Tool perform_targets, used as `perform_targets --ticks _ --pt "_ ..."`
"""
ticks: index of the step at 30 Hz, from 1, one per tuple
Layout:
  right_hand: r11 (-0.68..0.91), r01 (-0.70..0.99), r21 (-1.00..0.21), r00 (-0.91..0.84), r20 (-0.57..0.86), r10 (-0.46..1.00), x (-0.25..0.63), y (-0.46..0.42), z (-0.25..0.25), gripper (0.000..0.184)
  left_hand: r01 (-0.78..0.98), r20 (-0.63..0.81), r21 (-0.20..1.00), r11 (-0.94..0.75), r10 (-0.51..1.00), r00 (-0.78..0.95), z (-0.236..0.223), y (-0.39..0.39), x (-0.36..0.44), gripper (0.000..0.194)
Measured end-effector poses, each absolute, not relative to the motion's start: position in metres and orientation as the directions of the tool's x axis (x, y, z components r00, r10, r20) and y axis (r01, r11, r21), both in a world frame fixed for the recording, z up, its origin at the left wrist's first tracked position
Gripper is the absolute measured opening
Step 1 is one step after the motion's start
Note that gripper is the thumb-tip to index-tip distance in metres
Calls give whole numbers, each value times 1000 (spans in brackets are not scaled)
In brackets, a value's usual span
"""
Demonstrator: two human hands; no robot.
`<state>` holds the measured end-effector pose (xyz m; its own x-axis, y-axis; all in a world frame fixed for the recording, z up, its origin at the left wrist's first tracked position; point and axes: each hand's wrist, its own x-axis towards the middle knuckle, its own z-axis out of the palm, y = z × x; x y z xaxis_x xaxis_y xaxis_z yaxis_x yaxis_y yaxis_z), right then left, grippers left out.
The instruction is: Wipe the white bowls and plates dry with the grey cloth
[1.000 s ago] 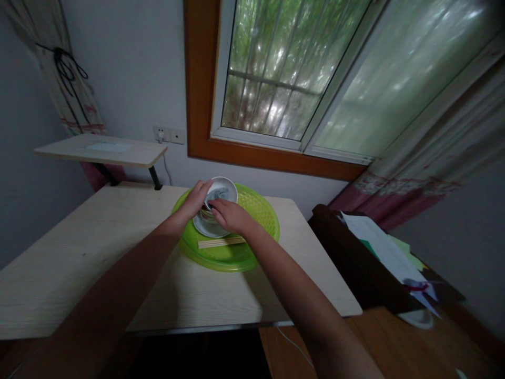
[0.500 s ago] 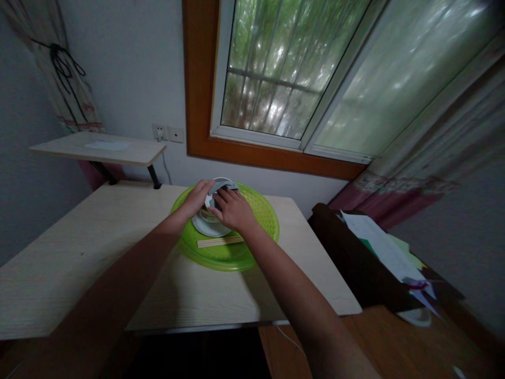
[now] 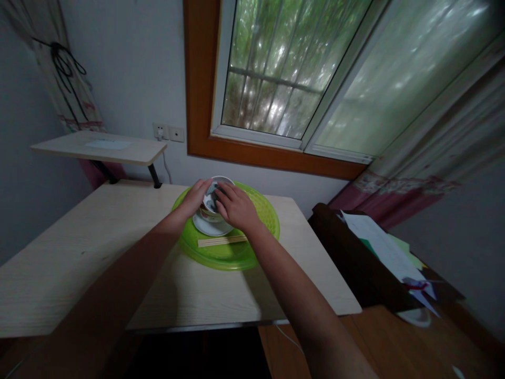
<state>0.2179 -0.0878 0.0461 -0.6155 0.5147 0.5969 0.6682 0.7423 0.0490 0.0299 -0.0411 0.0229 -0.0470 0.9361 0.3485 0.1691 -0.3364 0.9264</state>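
A white bowl (image 3: 210,216) with a coloured pattern outside stands on a white plate (image 3: 211,229). Both sit on a round green tray (image 3: 229,261) on the desk. My left hand (image 3: 195,196) holds the bowl by its left side, with the thumb hidden. Over the bowl's right rim reaches my right hand (image 3: 238,207), its fingers bent inside and pressing a grey cloth (image 3: 212,203) against the inner wall. Part of the cloth is hidden under those fingers. A pair of light wooden chopsticks (image 3: 219,241) lies on the tray in front of the plate.
The pale wooden desk (image 3: 315,263) carries a raised shelf (image 3: 134,150) at the left with a paper on it. A wall with a window stands behind. To the right of the desk, a dark brown piece of furniture (image 3: 339,258) holds papers (image 3: 379,242).
My right hand has shifted slightly right, and the cloth has gone deeper into the bowl, so the far rim now shows. My left hand stays on the bowl's side.
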Motion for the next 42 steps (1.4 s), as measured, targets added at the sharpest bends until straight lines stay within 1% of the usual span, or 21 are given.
perform_targets --ticks 5,8,12,15,17,20,23,26,31,34,38,40,42 --pt "720 694 3 -616 522 591 219 -85 42 42 175 331 934 -311 939 -95 24 -42 31 33" --pt "709 705 11 -626 480 614 218 -87 43 45 201 333 930 -307 937 -109 25 -44 30 36" --pt "766 642 30 -688 462 559 217 -92 45 43 185 333 933 -307 934 -130 25 -44 29 38" --pt "792 611 -15 -679 506 533 216 -93 45 36 171 314 942 -290 939 -137 25 -45 29 39" --pt "807 590 -35 -689 499 525 216 -93 43 35 186 311 940 -285 941 -133 25 -45 30 39" --pt "849 526 -47 -743 460 485 215 -91 38 36 234 331 925 -298 936 -118 25 -46 30 38" --pt "868 492 -70 -753 465 465 213 -90 33 40 241 346 918 -314 933 -102 24 -45 31 36" --pt "862 503 -60 -748 469 469 212 -89 31 45 228 359 915 -332 930 -86 22 -42 32 34" --pt "844 534 52 -762 463 453 211 -87 33 52 175 367 917 -358 930 -19 21 -40 35 33" --pt "781 616 104 -725 463 510 211 -86 33 57 157 378 914 -375 926 9 23 -41 37 33" --pt "685 718 126 -639 509 576 211 -88 35 71 165 372 916 -365 928 -14 27 -44 36 32" --pt "654 745 128 -611 523 594 211 -90 38 71 180 378 913 -366 925 -34 28 -46 35 32" --pt "627 770 121 -591 506 628 209 -92 40 65 183 376 915 -359 924 -65 28 -46 34 32"
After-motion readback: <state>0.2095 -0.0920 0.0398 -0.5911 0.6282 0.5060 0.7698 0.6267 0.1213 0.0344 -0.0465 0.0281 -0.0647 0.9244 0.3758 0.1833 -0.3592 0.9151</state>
